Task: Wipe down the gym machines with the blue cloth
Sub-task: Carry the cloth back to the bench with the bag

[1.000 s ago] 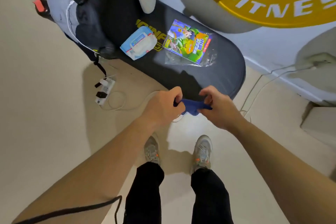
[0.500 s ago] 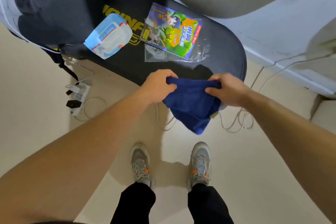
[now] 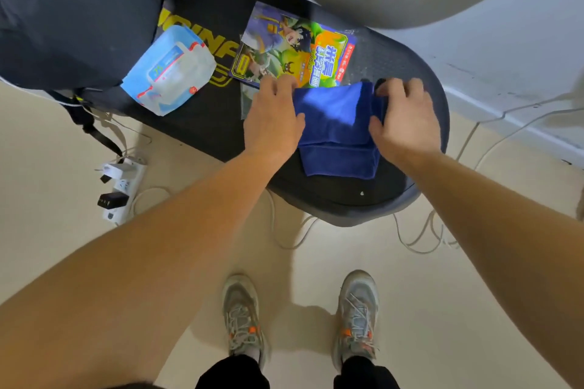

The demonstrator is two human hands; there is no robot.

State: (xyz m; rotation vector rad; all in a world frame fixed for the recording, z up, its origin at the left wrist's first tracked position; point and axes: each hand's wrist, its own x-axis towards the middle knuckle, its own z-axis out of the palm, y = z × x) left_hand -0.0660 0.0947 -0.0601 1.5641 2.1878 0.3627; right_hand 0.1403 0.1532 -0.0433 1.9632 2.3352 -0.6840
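The cloth (image 3: 335,123) lies folded on the desk (image 3: 205,123), on the near side of the comic (image 3: 294,50). The left hand (image 3: 271,117) pinches its left edge and the right hand (image 3: 404,123) grips its right edge. Both are equally near, so either could wipe.

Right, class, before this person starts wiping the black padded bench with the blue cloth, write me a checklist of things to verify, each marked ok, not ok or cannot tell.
1. The blue cloth is folded and lies on the black padded bench: ok.
2. The left hand and right hand each hold a side of the cloth: ok.
3. Bench top free for wiping: not ok; a colourful comic in a clear sleeve and a blue-and-white wipes pack lie on it.
4. Cloth damp enough: cannot tell.
5. Floor safe near the feet: probably not ok; white cables trail beside the bench end.
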